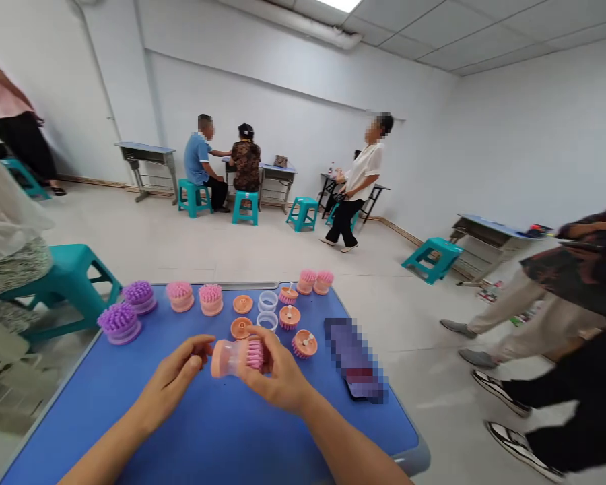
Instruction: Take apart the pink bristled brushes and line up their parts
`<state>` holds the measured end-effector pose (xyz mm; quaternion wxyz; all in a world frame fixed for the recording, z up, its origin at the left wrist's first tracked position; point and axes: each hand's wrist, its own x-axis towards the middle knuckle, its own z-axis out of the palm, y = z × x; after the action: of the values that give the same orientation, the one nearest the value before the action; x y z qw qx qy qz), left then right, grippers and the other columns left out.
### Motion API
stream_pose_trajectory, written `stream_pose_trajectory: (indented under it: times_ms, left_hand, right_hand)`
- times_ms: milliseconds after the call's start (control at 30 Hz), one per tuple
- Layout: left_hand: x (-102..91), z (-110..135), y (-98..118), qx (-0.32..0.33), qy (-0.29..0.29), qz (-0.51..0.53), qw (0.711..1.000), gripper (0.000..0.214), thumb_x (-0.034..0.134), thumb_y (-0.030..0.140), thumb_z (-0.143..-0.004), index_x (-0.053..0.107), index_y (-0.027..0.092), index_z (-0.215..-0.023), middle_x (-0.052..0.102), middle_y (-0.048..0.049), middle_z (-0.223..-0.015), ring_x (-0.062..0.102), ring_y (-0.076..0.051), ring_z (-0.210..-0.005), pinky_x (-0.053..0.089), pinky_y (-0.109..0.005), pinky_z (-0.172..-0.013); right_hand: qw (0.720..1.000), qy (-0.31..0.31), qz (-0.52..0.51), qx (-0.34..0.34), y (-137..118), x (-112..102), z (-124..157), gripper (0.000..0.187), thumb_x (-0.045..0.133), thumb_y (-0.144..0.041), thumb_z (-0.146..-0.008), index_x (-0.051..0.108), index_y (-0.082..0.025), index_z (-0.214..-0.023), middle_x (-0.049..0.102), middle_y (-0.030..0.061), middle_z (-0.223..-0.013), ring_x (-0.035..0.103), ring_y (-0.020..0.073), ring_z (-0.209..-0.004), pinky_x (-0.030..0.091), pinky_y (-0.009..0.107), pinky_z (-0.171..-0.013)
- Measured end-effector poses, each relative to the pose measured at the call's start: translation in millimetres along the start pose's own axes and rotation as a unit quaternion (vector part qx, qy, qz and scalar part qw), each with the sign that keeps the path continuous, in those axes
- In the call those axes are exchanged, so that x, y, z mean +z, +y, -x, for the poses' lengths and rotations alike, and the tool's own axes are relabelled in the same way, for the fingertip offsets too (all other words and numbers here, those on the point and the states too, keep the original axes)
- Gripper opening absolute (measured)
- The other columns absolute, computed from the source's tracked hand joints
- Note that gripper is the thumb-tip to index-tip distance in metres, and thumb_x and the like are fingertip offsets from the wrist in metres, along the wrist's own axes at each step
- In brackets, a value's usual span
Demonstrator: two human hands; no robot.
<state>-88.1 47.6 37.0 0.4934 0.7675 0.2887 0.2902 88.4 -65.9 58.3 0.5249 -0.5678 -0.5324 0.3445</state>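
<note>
My right hand [277,370] grips a scrub brush [229,358] above the near part of the blue table [182,431]. The brush lies sideways, its pink bristles toward my right palm, a clear middle section showing and its orange end facing left. Just left of that end is my left hand [179,370], fingers loosely bent and nothing between them. Behind the held brush lie two orange caps [242,304] and clear plastic rings [267,302]. Right of these, three bristle heads [289,316] rest bristles down, with small white stems on their orange backs.
Two purple brushes [120,325] and two pink brushes [211,300] stand along the far left; two more pink brushes [324,282] stand at the far right corner. A phone [353,360] lies by the right edge. Teal stools [75,283], desks and several people surround the table.
</note>
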Motion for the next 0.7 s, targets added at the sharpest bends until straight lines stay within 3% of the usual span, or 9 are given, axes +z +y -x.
stream_pose_trajectory:
  times_ms: [133, 300, 433, 533, 700]
  left_hand:
    - [0.4, 3.3, -1.0, 0.030, -0.022, 0.023, 0.999, 0.052, 0.045, 0.059, -0.079, 0.051, 0.024, -0.117, 0.063, -0.0066, -0.098, 0.058, -0.023, -0.087, 0.048, -0.036, -0.080]
    - [4.0, 4.3, -2.8, 0.036, -0.035, 0.032, 0.998, 0.067, 0.062, 0.053, -0.070, 0.040, 0.027, -0.127, 0.058, -0.0067, -0.108, 0.056, -0.025, -0.099, 0.046, -0.037, -0.089]
    - [8.9, 7.1, -2.8, 0.048, -0.032, -0.017, 0.998, 0.075, 0.071, 0.044, -0.064, 0.037, 0.026, -0.129, 0.056, -0.0090, -0.118, 0.053, -0.027, -0.107, 0.044, -0.041, -0.093]
    - [11.1, 10.2, 2.0, 0.070, -0.028, -0.081, 0.994, 0.067, 0.071, 0.035, -0.065, 0.042, 0.025, -0.125, 0.055, -0.0091, -0.122, 0.052, -0.027, -0.111, 0.043, -0.042, -0.094]
    - [12.7, 10.6, 13.1, 0.121, -0.047, -0.161, 0.978, 0.044, 0.064, 0.027, -0.072, 0.051, 0.026, -0.114, 0.061, -0.0055, -0.112, 0.057, -0.023, -0.104, 0.046, -0.036, -0.090]
  right_hand:
    - [1.000, 0.005, -0.001, 0.011, 1.5, -1.4, -1.8, 0.047, 0.059, -0.026, -0.070, 0.045, -0.020, -0.114, 0.054, 0.0062, -0.102, 0.054, 0.0142, -0.078, 0.049, 0.027, -0.067]
    - [1.000, 0.001, 0.009, 0.018, 0.0, 1.5, -0.9, 0.045, 0.059, -0.026, -0.070, 0.046, -0.020, -0.113, 0.056, 0.0042, -0.093, 0.054, 0.0133, -0.072, 0.048, 0.026, -0.063]
    - [0.999, -0.020, -0.016, 0.020, -3.9, 3.7, 0.4, 0.045, 0.059, -0.026, -0.071, 0.045, -0.020, -0.114, 0.057, 0.0049, -0.097, 0.056, 0.0155, -0.079, 0.048, 0.028, -0.067]
    - [0.999, -0.037, -0.034, 0.018, -1.5, 5.8, 1.0, 0.046, 0.059, -0.025, -0.072, 0.045, -0.020, -0.115, 0.057, 0.0060, -0.101, 0.057, 0.0164, -0.083, 0.048, 0.030, -0.071]
    - [0.995, -0.060, -0.076, 0.035, 7.4, 9.6, 1.7, 0.044, 0.059, -0.027, -0.072, 0.045, -0.020, -0.114, 0.056, 0.0064, -0.101, 0.056, 0.0150, -0.078, 0.048, 0.029, -0.065]
